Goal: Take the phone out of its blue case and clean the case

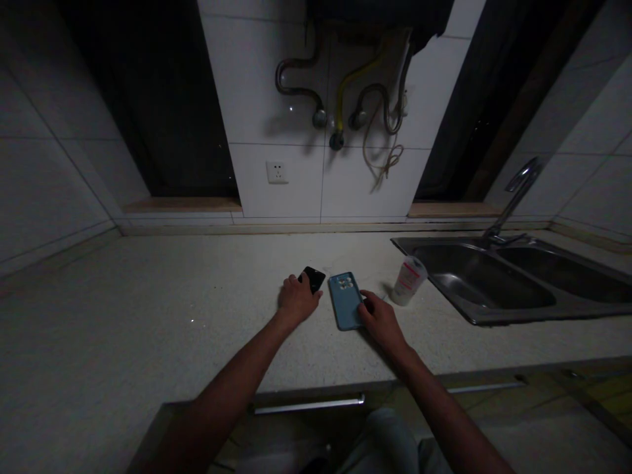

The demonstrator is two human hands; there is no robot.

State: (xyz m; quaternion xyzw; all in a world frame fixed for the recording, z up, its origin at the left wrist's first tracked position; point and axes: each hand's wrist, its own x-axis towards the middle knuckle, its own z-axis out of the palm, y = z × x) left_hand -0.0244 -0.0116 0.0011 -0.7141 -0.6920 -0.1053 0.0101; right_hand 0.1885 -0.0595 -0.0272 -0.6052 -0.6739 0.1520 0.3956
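Left hand (298, 300): fingers curled closed over the black phone (315, 279), mid-frame; it could be dropped if loosely held.
Right hand (381, 319): laid along the right edge of the blue case (346, 304), just right of centre; whether it is pinched cannot be told.
Cup (409, 282): could be knocked toward the sink (469, 276), frame right, by an outward elbow.

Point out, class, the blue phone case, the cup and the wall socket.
Blue phone case (347, 307), head view: middle of its back.
Cup (409, 282), head view: middle of its side.
Wall socket (276, 172), head view: its front plate.
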